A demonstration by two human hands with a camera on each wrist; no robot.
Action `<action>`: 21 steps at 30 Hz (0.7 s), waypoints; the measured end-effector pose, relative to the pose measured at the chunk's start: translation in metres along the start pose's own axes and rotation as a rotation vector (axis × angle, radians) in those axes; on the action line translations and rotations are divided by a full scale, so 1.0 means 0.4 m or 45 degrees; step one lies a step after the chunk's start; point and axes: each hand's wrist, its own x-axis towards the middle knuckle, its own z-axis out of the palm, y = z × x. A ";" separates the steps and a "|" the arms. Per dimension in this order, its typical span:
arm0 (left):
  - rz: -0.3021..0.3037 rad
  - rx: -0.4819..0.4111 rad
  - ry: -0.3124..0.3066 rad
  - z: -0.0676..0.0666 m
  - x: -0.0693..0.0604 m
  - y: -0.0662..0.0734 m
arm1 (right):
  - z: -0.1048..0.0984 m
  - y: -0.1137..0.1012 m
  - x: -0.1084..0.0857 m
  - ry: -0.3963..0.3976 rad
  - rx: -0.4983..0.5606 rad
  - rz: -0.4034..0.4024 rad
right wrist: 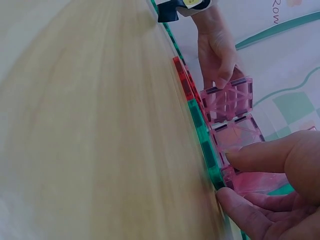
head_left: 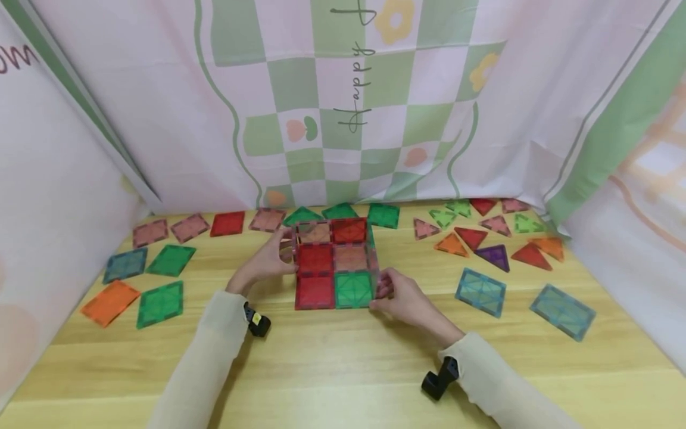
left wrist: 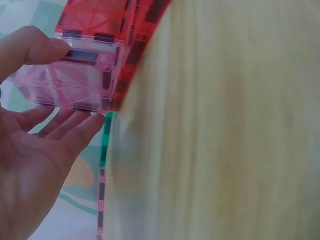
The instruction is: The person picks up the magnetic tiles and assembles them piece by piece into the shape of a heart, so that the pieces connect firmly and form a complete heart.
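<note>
A boxy structure of translucent square tiles stands mid-table, with a red tile (head_left: 315, 259) and a green tile (head_left: 353, 289) among those facing the head view. The left hand (head_left: 269, 258) holds its left side; in the left wrist view that hand (left wrist: 40, 130) has the thumb on the top edge of a pink tile (left wrist: 75, 82) and the fingertips along the opposite edge. At the lower right corner is the right hand (head_left: 403, 298). In the right wrist view its thumb and fingers (right wrist: 270, 190) pinch the corner by the green tile (right wrist: 205, 142).
Loose square tiles lie at the left, such as an orange one (head_left: 111, 302), and along the back, such as a red one (head_left: 227, 224). Several triangles, one purple (head_left: 493, 257), lie back right. Two blue tiles (head_left: 480, 292) are at the right. A patterned curtain (head_left: 343, 119) hangs behind.
</note>
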 end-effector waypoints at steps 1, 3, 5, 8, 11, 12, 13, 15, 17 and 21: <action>0.014 -0.005 -0.016 0.000 0.000 -0.003 | 0.001 0.000 0.000 -0.003 -0.002 -0.003; 0.034 -0.032 -0.046 -0.001 -0.002 -0.007 | 0.001 -0.001 0.000 -0.007 -0.009 -0.003; 0.050 -0.066 -0.073 -0.002 -0.001 -0.012 | 0.002 -0.002 0.000 -0.006 -0.013 -0.001; 0.060 -0.101 -0.116 -0.002 0.001 -0.009 | -0.001 -0.002 0.001 -0.005 -0.023 -0.005; 0.059 -0.078 -0.108 0.003 0.005 -0.006 | -0.002 -0.002 0.000 -0.004 -0.033 -0.014; 0.056 -0.068 -0.098 0.005 0.005 -0.004 | -0.002 -0.002 0.000 -0.002 -0.035 -0.016; 0.056 -0.059 -0.086 0.006 0.006 -0.005 | -0.001 -0.001 0.000 -0.001 -0.036 -0.018; 0.058 -0.051 -0.069 0.010 0.006 -0.005 | -0.001 -0.001 -0.001 -0.003 -0.036 -0.018; 0.059 -0.075 -0.075 0.012 0.007 -0.007 | 0.000 0.000 0.000 -0.006 -0.035 -0.021; 0.047 -0.100 -0.082 0.011 0.009 -0.013 | -0.002 -0.001 0.000 -0.015 -0.042 -0.021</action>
